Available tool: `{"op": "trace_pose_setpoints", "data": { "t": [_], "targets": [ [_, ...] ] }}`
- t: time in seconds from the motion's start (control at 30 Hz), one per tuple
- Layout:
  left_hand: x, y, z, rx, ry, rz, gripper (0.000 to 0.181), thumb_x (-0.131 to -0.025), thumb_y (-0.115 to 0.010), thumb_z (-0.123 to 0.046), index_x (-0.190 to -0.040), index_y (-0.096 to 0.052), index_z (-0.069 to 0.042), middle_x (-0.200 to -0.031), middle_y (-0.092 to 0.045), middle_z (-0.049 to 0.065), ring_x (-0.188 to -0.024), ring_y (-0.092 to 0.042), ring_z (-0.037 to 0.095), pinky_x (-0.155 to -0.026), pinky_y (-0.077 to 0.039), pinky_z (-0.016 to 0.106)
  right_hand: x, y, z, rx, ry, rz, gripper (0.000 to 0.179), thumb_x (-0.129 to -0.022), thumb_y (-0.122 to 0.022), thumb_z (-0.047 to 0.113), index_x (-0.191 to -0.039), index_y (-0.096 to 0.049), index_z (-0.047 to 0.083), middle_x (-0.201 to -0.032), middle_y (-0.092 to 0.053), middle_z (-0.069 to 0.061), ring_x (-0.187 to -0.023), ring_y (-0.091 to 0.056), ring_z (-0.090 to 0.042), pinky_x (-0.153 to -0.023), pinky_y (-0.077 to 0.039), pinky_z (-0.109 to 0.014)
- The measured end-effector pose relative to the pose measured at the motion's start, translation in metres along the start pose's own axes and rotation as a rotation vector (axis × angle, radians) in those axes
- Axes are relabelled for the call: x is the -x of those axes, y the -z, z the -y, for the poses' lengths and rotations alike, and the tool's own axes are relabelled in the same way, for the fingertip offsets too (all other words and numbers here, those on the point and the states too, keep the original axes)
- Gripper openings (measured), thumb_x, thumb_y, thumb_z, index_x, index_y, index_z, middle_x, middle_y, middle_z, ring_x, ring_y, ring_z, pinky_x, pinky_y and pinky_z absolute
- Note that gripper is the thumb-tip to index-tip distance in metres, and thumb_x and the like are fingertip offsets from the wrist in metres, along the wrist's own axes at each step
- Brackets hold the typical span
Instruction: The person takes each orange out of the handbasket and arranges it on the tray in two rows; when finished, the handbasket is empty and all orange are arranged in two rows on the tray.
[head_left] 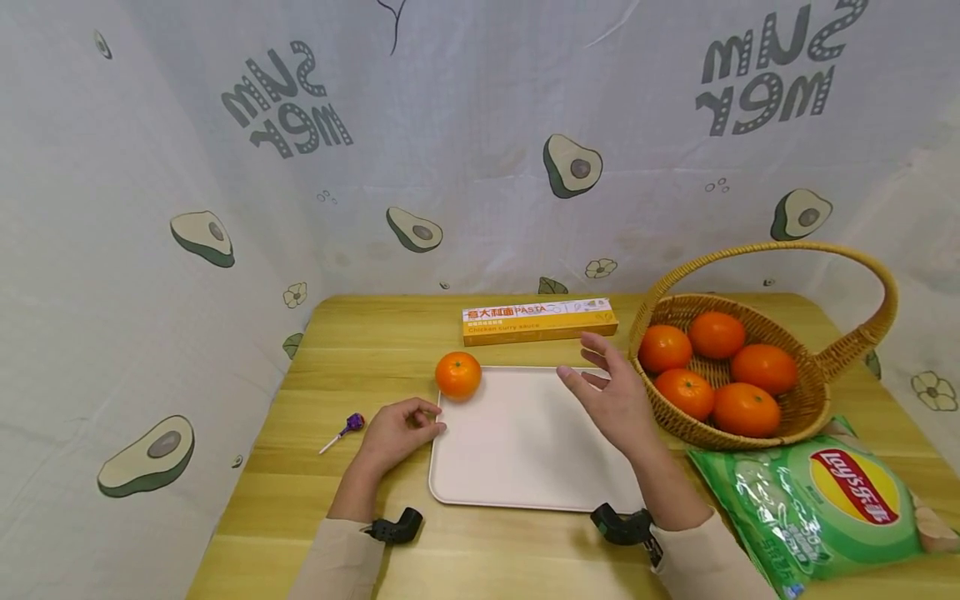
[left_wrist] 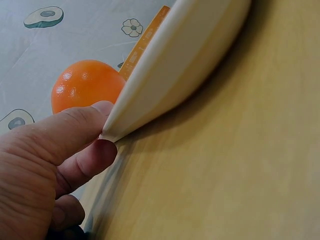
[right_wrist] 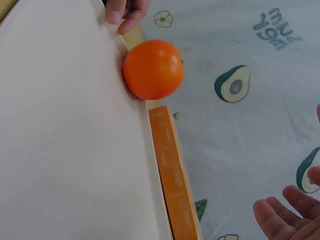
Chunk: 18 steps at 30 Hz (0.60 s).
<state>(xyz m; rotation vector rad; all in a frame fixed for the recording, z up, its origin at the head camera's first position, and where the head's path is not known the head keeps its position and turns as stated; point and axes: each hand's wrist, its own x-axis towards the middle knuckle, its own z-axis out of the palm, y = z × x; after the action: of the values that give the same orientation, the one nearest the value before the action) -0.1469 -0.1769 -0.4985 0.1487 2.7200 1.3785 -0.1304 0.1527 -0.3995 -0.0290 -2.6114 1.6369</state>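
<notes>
A white rectangular tray point(head_left: 525, 442) lies on the table. At its left edge my left hand point(head_left: 399, 433) pinches the rim between thumb and fingers, as the left wrist view shows. An orange point(head_left: 458, 376) sits at the tray's far left corner. My right hand point(head_left: 617, 398) hovers over the tray's right side, fingers spread and holding nothing. To the right of that hand stands a wicker basket point(head_left: 813, 392) with a tall handle, holding several oranges point(head_left: 746, 409).
A yellow pasta box point(head_left: 540, 321) lies behind the tray. Left of my left hand is a lollipop point(head_left: 352, 423) with a purple wrapper. A green bag of chips point(head_left: 817, 508) lies in front of the basket, at the right. A patterned curtain point(head_left: 480, 167) hangs behind the table.
</notes>
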Motion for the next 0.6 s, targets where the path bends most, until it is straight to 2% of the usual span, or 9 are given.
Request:
{"op": "trace_pose_setpoints", "data": {
  "t": [0.33,0.6],
  "targets": [
    [0.001,0.001,-0.002,0.004,0.005,0.001,0.017,-0.084,-0.084,-0.026,-0.099,-0.077,-0.022,-0.074,-0.066,-0.009,-0.067,-0.054,0.012,-0.061,-0.041,0.024,0.01,0.033,-0.004,0.038,0.011,-0.054,0.077,-0.096,-0.071,0.042,-0.155,-0.036,0.007,-0.158,-0.042,-0.018,-0.144,-0.044,-0.039,-0.113,-0.041,-0.056],
    [0.001,0.001,-0.002,0.003,0.006,0.005,0.017,-0.084,-0.084,-0.027,-0.099,-0.077,-0.023,-0.075,-0.066,-0.009,-0.067,-0.054,0.012,-0.062,-0.042,0.024,0.01,0.056,-0.017,0.18,0.041,-0.069,0.077,-0.095,-0.071,0.044,-0.153,-0.04,0.004,-0.153,-0.046,-0.02,-0.138,-0.047,-0.041,-0.106,-0.044,-0.048]
  ]
}}
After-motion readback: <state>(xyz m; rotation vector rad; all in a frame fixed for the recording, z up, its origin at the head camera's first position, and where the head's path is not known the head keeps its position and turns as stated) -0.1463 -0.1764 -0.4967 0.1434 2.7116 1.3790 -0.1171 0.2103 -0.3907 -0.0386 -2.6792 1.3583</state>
